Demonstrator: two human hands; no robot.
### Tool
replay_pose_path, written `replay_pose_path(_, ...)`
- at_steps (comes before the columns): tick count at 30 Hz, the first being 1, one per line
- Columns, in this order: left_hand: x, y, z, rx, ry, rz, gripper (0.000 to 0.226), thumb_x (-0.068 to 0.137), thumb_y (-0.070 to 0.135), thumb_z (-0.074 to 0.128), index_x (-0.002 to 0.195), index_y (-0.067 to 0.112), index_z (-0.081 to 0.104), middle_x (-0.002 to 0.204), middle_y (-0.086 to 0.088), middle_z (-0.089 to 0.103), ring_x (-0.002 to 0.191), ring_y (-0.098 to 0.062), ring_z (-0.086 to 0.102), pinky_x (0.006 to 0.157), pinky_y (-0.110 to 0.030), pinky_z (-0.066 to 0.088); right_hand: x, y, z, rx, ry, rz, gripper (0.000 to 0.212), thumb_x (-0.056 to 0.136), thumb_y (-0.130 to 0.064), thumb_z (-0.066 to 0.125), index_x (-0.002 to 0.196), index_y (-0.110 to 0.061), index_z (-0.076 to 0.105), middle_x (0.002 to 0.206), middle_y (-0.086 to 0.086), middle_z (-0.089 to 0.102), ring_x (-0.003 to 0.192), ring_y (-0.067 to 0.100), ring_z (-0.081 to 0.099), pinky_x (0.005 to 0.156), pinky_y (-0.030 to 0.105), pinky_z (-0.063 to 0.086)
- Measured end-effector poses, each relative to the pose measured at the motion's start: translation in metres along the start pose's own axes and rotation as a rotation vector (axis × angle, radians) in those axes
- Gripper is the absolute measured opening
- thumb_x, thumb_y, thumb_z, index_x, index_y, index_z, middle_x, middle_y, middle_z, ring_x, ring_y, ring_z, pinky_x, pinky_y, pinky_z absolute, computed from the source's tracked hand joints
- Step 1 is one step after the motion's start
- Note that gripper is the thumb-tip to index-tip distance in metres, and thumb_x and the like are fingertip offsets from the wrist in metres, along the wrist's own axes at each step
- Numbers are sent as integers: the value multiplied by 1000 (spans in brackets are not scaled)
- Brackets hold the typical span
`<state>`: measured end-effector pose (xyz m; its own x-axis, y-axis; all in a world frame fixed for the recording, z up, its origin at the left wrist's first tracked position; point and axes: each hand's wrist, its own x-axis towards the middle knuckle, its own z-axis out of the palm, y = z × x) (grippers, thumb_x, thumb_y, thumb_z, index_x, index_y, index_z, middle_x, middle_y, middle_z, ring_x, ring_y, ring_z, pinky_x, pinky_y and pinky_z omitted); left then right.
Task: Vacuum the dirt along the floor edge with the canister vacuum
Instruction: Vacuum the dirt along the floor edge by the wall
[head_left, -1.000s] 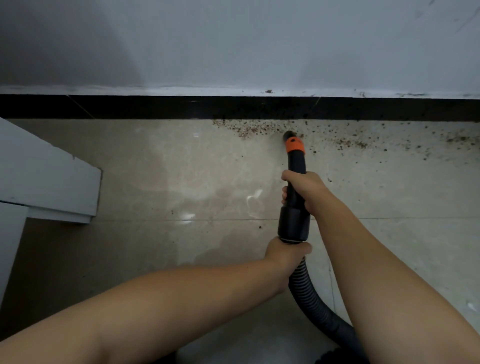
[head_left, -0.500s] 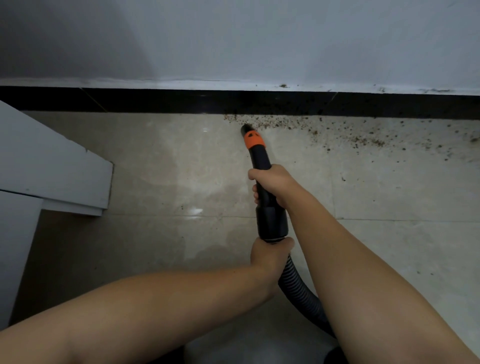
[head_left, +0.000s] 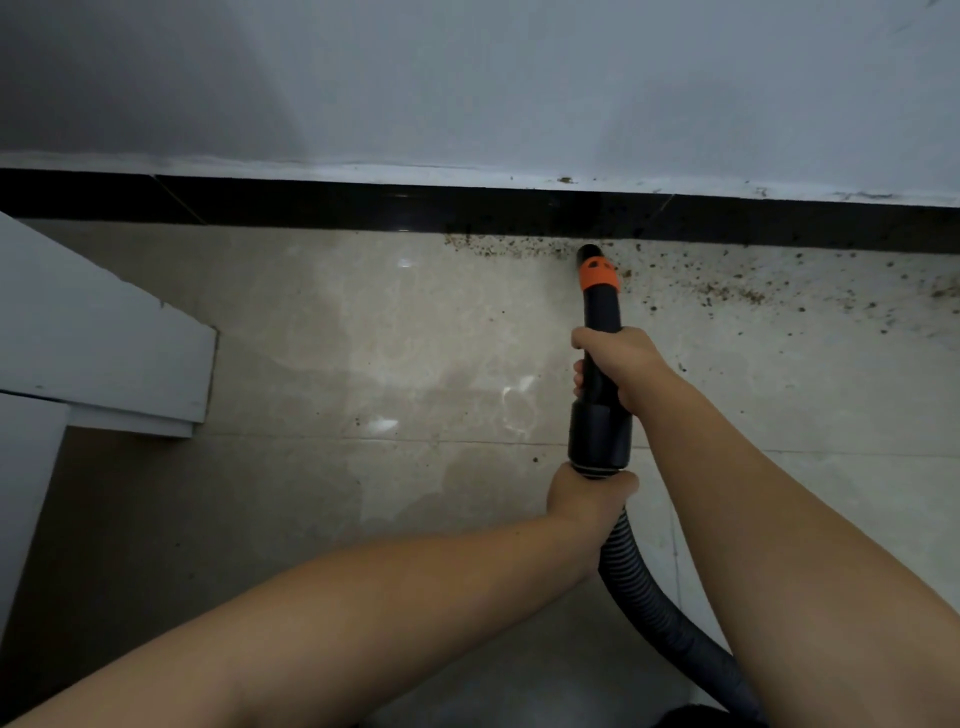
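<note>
Head view, mid-sweep: nozzle (head_left: 597, 270) at floor's wall edge amid dirt (head_left: 519, 248); right hand (head_left: 618, 371) wrapped round wand, left hand (head_left: 584, 496) round hose (head_left: 649, 587); next, probably rightward along skirting.

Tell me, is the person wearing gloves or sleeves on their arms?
No. Both forearms are bare all the way to the picture's edge, with no sleeves showing. The left hand and the right hand have no gloves, and I see no rings, watch or bracelets.
</note>
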<state>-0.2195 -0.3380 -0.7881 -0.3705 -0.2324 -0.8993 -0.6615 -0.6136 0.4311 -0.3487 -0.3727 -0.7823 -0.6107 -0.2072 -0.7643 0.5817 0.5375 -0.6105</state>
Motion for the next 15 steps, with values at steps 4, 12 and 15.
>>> replay_pose_path(4, -1, 0, -8, -57, 50, -15, 16, 80, 8, 63, 95, 7, 57, 83, -9, 57, 78, -25, 55, 67, -30, 45, -1, -1, 18, -55, -76, -15, 14, 85, -7, 61, 89, -3, 48, 60, 11, 52, 44, 21, 50, 46, 29, 47)
replay_pose_path(12, -6, -2, -45, -123, 166, 6, 29, 80, 11, 68, 108, 5, 63, 104, -20, 68, 96, -35, 65, 86, -45, 53, -10, -1, 70, -110, -230, -37, 14, 84, -8, 62, 92, -4, 51, 61, 11, 54, 44, 20, 52, 46, 28, 49)
replay_pose_path(15, -4, 2, -58, -110, 208, 26, 28, 81, 12, 69, 108, 7, 63, 104, -18, 68, 96, -34, 64, 85, -43, 54, -10, -6, 84, -95, -252, -33, 14, 84, -8, 61, 92, -4, 51, 61, 11, 54, 43, 20, 51, 45, 26, 48)
